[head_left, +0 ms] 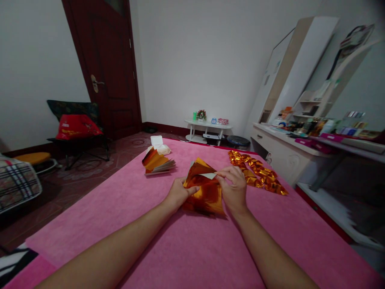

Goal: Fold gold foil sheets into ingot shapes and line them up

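Observation:
Shiny gold foil paper sheets are held up over a pink cloth between both hands. My left hand grips the left edge of the sheets, its thumb laid across their front. On the upper right, my right hand pinches a corner of one sheet, whose pale underside shows. Left of the hands lies a curled stack of the same gold paper. To the right, rows of folded gold paper pieces rest on the cloth.
The pink cloth covers the surface before me. An open white packet sits at its far left. A dressing table crowded with bottles stands right. A small white table is by the wall, and a chair holds a red bag.

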`<act>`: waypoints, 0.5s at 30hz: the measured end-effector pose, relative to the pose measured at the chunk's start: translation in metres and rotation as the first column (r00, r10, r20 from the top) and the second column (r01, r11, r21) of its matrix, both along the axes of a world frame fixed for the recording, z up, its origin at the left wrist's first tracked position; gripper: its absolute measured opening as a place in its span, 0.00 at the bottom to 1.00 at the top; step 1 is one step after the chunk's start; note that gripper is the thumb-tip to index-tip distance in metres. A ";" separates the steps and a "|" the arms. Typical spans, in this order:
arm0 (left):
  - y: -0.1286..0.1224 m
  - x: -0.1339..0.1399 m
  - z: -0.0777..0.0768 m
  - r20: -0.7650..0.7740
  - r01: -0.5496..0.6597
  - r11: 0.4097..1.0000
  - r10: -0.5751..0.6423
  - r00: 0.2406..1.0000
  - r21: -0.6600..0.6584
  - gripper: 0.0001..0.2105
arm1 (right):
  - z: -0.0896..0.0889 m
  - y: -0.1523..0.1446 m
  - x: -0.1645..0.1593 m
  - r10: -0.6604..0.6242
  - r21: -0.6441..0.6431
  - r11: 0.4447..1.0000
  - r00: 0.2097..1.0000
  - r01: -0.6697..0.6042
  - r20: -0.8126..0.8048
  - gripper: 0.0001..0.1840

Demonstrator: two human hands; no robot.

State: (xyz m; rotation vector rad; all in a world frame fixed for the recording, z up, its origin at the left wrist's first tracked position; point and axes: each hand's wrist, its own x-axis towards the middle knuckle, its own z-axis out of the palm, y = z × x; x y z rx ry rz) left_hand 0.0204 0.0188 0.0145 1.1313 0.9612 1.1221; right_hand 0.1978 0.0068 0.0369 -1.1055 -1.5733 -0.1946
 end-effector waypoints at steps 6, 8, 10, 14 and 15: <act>0.000 0.000 -0.001 0.023 0.031 0.999 -0.030 0.999 -0.020 0.19 | -0.002 0.002 0.002 0.007 -0.037 0.999 1.000 -0.008 -0.022 0.05; -0.001 0.000 -0.002 0.036 0.046 0.999 -0.046 0.998 -0.019 0.19 | -0.003 0.002 0.002 0.005 -0.052 0.999 0.999 -0.007 -0.041 0.05; -0.001 0.000 -0.002 0.043 0.066 0.997 -0.065 0.997 -0.024 0.19 | -0.003 0.003 0.002 0.007 -0.067 0.998 0.997 -0.012 -0.073 0.06; -0.003 0.000 -0.002 0.049 0.130 0.991 -0.128 0.991 -0.031 0.20 | -0.004 0.003 0.003 0.047 -0.094 0.994 0.988 -0.061 -0.145 0.07; -0.003 0.000 -0.002 0.053 0.145 0.989 -0.143 0.988 -0.026 0.20 | -0.004 0.003 0.003 0.054 -0.095 0.993 0.986 -0.070 -0.155 0.07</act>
